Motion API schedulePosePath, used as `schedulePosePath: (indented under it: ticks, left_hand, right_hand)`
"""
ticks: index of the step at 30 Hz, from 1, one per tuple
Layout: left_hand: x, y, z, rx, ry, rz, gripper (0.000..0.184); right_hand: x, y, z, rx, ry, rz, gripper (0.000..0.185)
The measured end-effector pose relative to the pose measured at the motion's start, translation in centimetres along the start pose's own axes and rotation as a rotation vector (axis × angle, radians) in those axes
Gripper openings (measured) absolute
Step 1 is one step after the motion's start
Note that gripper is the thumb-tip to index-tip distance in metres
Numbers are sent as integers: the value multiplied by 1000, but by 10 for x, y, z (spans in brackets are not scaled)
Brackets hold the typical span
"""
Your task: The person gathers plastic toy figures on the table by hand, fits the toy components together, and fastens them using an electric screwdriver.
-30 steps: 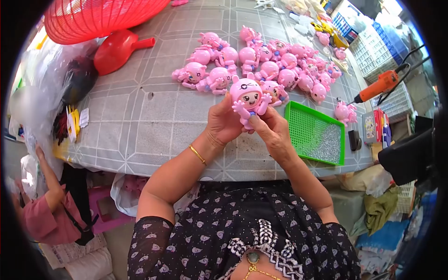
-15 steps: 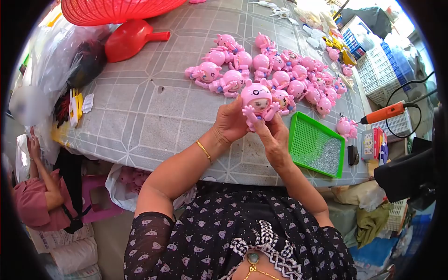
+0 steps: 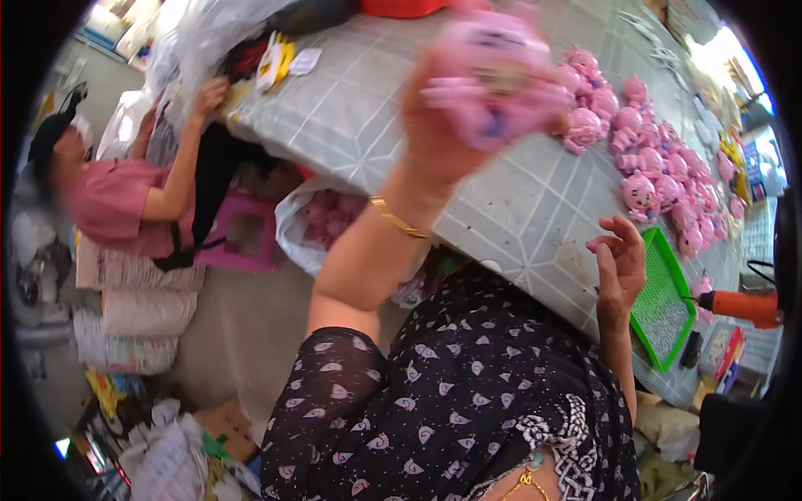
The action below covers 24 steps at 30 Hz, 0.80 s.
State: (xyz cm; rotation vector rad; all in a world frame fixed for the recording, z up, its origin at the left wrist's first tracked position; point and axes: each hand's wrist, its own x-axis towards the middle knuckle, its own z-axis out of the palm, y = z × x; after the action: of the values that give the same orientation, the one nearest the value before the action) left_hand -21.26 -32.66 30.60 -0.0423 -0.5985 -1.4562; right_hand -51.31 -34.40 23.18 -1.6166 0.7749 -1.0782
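Apparently, the step in hand is handling one glossy pink plastic toy figure [image 3: 489, 92], blurred, with the person's left hand [image 3: 433, 150] wrapped around it above the grey patterned tabletop [image 3: 501, 230]. Any next move calls for steady fingers around that body. Well right of this grip, the empty right hand [image 3: 622, 263] has thumb and fingers apart. Just beside that hand is one green mesh plastic tray [image 3: 656, 271]; one orange electric screwdriver [image 3: 743, 309] sits farther right. Rightward beyond the grip, similar pink figures [image 3: 640, 192] overlap, over a dozen, not exactly countable.
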Motion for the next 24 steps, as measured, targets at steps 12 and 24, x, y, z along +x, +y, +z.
schedulePosePath:
  ticks: [12,24]
  left_hand:
    - [-309,107,-199,47,937,139,34]
    - [-229,101,-114,1906,944,110,40]
  right_hand:
    - [12,1,6,-171,-128,-34,32]
    - [160,32,-2,-944,-86,-469,53]
